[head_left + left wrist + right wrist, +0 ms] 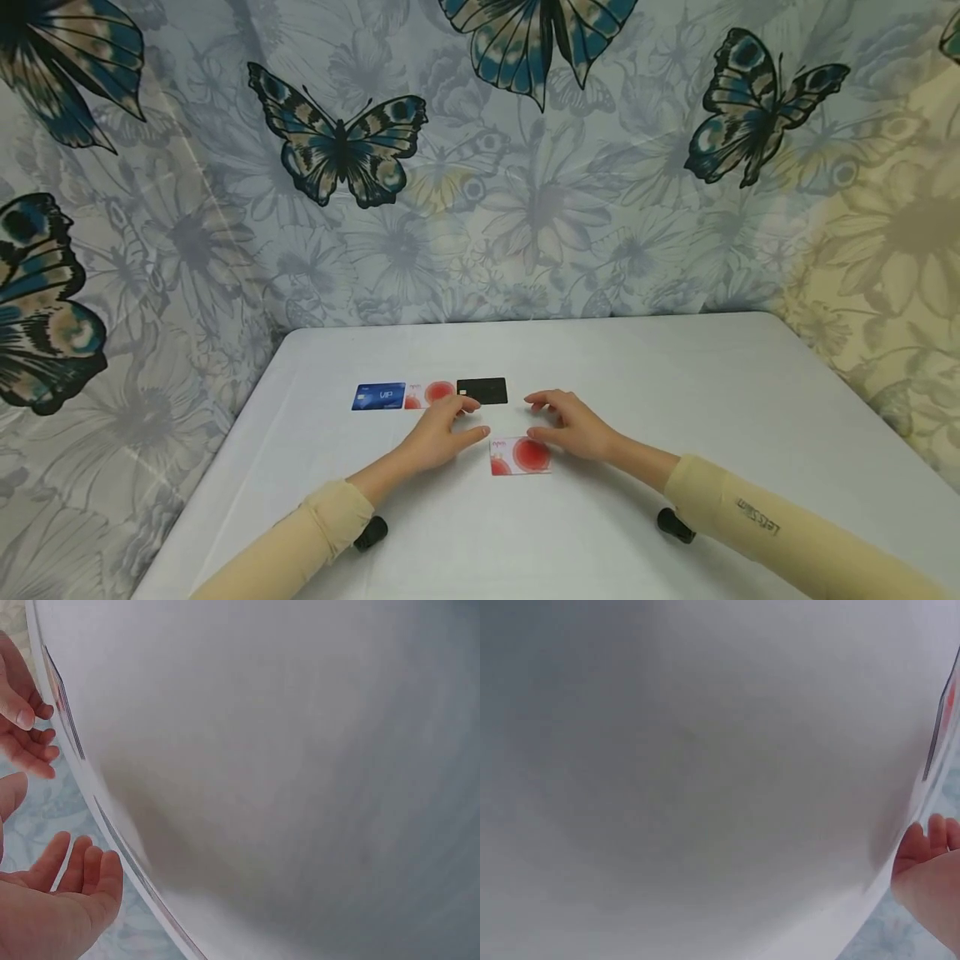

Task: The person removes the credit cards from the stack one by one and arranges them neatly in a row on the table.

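Observation:
My left hand (437, 435) hovers over the table with its fingers loosely bent and nothing in them. Its fingertips overlap the lower edge of the black card (483, 389). Opposite it, my right hand (581, 427) is relaxed and holds nothing, its thumb tip at the upper right corner of a white card with red circles (521, 457). A similar red-and-white card (420, 395) lies between a blue VIP card (378, 397) and the black one, partly behind my left hand. Both hands face each other in the left wrist view, palms inward.
The white table (750, 400) reaches back to a wall hung with butterfly-print cloth (540, 250). Dark wrist devices show below each sleeve, one at the left (371, 533) and one at the right (676, 526).

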### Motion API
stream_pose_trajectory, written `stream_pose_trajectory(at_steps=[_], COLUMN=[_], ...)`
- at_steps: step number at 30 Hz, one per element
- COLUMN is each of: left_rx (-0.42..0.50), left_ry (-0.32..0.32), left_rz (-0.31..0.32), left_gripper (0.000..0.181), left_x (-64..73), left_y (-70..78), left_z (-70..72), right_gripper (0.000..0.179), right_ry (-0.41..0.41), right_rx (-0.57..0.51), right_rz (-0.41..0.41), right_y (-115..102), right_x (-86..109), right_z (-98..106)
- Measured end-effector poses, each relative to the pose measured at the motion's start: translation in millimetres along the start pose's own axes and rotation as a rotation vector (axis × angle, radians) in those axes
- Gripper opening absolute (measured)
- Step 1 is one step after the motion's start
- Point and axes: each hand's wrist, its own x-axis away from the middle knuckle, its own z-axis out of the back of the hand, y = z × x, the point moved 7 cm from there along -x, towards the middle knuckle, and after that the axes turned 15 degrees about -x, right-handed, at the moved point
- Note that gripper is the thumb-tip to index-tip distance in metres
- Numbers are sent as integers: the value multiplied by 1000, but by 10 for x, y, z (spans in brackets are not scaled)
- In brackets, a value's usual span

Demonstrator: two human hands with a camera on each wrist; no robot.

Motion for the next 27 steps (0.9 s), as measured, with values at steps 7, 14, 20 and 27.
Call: stream_pose_trajectory(at_steps=[7,14,20,27], left_rx=[-16,-50,-80,-104], left_ry=[-21,-71,-87,-91], left_rz=[-50,-57,-71,-114], left_gripper=[42,42,44,44], left_x=[89,166,213,241], left_y=[106,167,197,236], left_z=[-61,-125,-136,-150], right_gripper=[50,48,47,49], right_ry=[-14,-15,-14,-30], right_rx=[3,2,-1,24], right_rz=[-16,0,19,1], right_y=[-1,-27,-40,-37], right_x=[162,264,303,337], right_z=[9,16,12,-23])
